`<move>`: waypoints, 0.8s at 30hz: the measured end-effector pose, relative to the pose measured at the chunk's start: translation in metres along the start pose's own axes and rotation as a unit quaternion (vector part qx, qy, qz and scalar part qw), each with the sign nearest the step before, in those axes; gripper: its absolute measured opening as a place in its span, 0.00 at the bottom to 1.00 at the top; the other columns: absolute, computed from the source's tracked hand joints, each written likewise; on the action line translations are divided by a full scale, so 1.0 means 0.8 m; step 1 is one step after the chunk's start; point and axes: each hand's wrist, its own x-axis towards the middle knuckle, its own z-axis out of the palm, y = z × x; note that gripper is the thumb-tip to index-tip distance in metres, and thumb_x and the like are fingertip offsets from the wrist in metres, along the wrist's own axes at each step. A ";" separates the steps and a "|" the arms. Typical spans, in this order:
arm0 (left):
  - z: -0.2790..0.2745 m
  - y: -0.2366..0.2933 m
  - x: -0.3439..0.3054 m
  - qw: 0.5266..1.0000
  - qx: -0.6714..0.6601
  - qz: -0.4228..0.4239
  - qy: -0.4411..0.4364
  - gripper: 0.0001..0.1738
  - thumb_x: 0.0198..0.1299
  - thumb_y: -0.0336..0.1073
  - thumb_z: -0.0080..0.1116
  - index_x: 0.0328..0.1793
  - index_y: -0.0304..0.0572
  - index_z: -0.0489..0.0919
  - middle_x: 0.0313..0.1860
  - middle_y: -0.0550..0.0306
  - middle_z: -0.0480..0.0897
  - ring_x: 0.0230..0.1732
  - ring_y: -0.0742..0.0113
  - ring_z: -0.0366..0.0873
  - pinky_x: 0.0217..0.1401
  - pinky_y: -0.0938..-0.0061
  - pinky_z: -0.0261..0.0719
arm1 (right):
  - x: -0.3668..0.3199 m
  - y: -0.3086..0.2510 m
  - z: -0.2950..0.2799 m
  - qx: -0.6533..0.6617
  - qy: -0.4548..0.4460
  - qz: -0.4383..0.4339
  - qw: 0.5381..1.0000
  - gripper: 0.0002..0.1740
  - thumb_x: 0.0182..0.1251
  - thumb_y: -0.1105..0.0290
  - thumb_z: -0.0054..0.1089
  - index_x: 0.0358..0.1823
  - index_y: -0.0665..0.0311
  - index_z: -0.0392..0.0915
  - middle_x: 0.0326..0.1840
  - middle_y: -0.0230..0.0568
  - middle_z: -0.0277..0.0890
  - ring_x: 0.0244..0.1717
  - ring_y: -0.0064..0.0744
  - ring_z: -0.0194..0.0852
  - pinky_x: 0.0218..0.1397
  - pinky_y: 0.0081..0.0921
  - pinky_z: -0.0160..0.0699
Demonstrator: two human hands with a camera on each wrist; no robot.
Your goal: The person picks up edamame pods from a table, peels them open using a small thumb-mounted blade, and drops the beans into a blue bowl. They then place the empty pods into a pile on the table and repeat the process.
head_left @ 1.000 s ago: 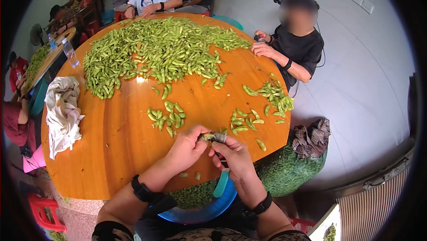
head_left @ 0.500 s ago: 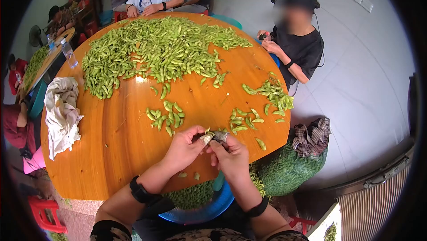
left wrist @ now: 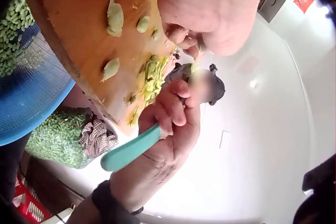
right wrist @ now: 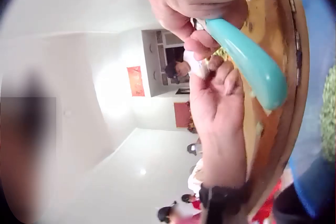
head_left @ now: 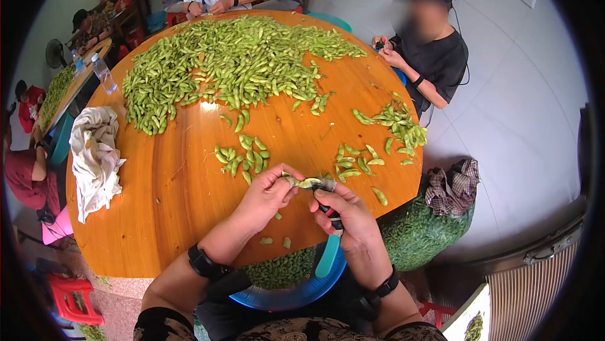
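Early days on this one, judging by the heaps. Most of the round surface [head_left: 157, 215] is taken up by the big pile [head_left: 233, 64] of green pods at the far side, and it looks barely dented. A bulging sack [head_left: 416, 234] of more pods is parked on the floor by the right edge, with a checked rag draped on top. So a lot is left to be worked through.

What's been done seems to be collected in the blue basket [head_left: 283, 297] below the near edge. A layer of pods can be seen in it, but how deep it goes can't be told. Three small heaps [head_left: 242, 155] have been pulled out of the pile towards the near side, so the next batch is laid out within reach.

One pod [head_left: 307, 183] is being handled right now, held just above the surface at the near edge, between both hands. It is pinched at one end by the fingertips of the left hand [head_left: 268, 196]. The right hand [head_left: 353, 218] is curled tight round a teal-handled tool [head_left: 328, 256], whose working end is brought up against the pod's other end. The blade itself is hidden by the fingers. A few small green bits [head_left: 266, 240] are scattered on the surface under the hands, most likely trimmings.
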 end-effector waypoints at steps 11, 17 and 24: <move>0.022 0.001 0.000 0.978 0.176 0.103 -0.050 0.22 0.74 0.30 0.38 0.73 0.45 0.61 0.42 0.67 0.70 0.32 0.81 0.60 0.33 0.85 0.62 | 0.002 -0.001 0.020 -0.561 0.100 -0.333 0.751 0.08 0.59 0.74 0.63 0.29 0.67 0.71 0.23 0.51 0.72 0.23 0.49 0.74 0.27 0.35 0.72; 0.014 -0.013 0.003 0.963 0.230 0.129 -0.045 0.22 0.74 0.28 0.36 0.74 0.43 0.61 0.51 0.63 0.71 0.40 0.81 0.63 0.44 0.83 0.68 | 0.004 0.009 0.027 -0.685 0.109 -0.402 0.597 0.10 0.59 0.72 0.62 0.29 0.67 0.69 0.22 0.53 0.73 0.22 0.55 0.76 0.23 0.44 0.73; 0.018 -0.023 0.004 0.941 0.252 0.222 -0.043 0.24 0.72 0.26 0.33 0.73 0.44 0.61 0.60 0.60 0.71 0.47 0.80 0.68 0.50 0.83 0.69 | 0.016 0.010 0.027 -0.629 0.143 -0.375 0.665 0.09 0.56 0.72 0.61 0.28 0.66 0.69 0.19 0.53 0.72 0.22 0.55 0.75 0.23 0.44 0.73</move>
